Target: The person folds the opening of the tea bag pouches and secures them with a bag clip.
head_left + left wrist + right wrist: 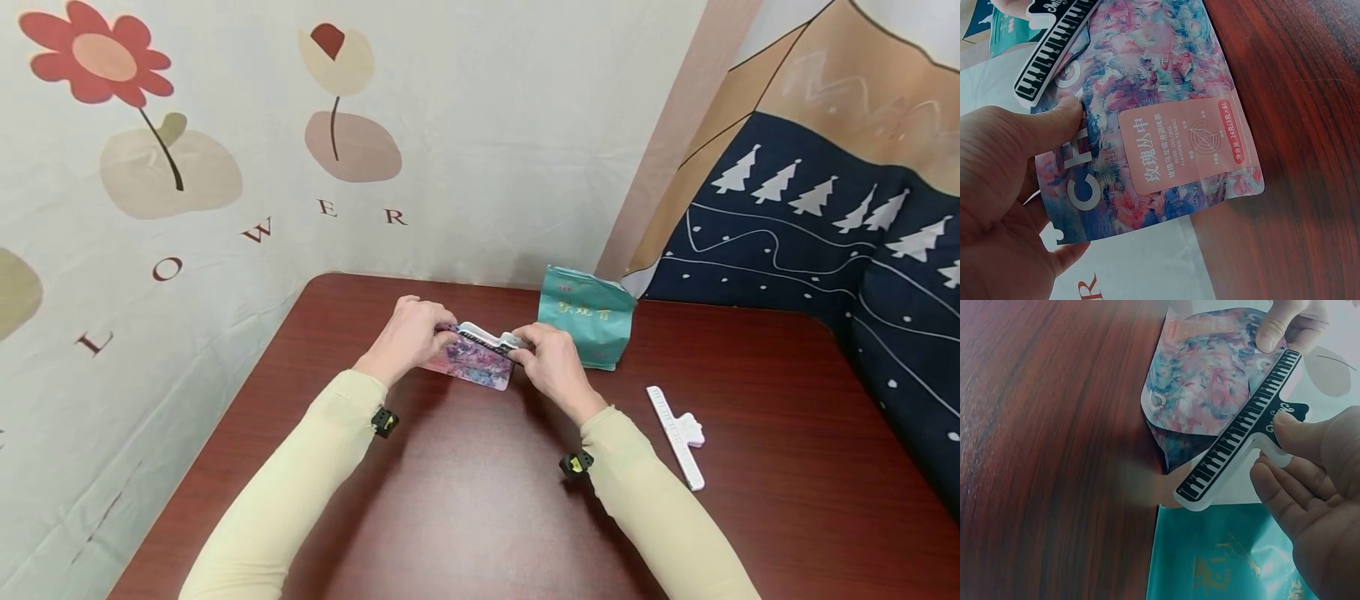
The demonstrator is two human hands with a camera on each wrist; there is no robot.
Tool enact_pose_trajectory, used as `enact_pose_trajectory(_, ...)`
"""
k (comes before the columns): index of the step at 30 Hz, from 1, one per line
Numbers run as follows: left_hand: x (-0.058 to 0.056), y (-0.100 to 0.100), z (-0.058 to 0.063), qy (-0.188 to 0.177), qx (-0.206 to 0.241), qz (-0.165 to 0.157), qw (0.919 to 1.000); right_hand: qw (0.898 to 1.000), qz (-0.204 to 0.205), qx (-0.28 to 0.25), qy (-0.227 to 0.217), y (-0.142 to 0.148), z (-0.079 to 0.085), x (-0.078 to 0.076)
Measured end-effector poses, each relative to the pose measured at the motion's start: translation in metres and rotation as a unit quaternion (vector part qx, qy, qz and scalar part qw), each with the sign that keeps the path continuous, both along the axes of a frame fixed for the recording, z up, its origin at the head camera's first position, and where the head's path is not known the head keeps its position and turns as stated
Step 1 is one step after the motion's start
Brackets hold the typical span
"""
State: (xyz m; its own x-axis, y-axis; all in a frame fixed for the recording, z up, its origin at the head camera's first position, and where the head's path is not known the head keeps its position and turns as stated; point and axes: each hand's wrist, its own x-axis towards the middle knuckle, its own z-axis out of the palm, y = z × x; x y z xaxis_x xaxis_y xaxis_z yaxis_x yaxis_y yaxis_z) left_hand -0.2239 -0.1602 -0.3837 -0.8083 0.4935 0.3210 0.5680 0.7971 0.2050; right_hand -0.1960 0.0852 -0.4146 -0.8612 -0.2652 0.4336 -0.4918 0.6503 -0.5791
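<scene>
Head: hands (408, 335) (555, 357) pinch pouch (471, 365), piano-key clip (484, 339); clip's bite unclear

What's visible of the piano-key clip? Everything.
The clip has a long, straight white bar printed with piano keys, plus a black-faced handle with white lettering; it looks plastic. The right hand holds the handle, thumb on its face, the bar slanting at the colourful pouch's top end. Whether it clamps the pouch is unclear.

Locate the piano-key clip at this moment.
In the head view, the piano-key clip is near the centre, pinched by the right hand at the upper edge of the multicoloured pouch that the left hand holds, left of the teal bag.
</scene>
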Motion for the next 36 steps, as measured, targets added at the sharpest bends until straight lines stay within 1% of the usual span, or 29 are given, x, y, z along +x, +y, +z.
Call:
enact_pose_trajectory(8,0.000,0.001,-0.001,0.005,-0.002,0.000,1.0000,1.000,-0.007,-0.016,-0.014,-0.003,0.001,0.001)
enact_pose_trajectory(17,-0.001,0.001,-0.001,0.011,-0.008,0.000,0.9999,1.000,-0.011,-0.027,-0.009,-0.007,0.001,0.000)
enact_pose_trajectory(24,-0.002,0.001,0.000,0.012,-0.008,0.001,0.9999,0.999,-0.012,-0.037,-0.023,-0.009,0.003,-0.001)
enact_pose_trajectory(33,-0.001,0.000,0.000,0.027,-0.002,-0.005,0.9996,0.998,-0.004,-0.058,-0.015,-0.011,0.003,-0.003)
enact_pose_trajectory(36,-0.001,0.000,0.000,0.029,-0.004,-0.005,0.9996,0.998,-0.004,-0.063,-0.020,-0.011,0.002,-0.004)
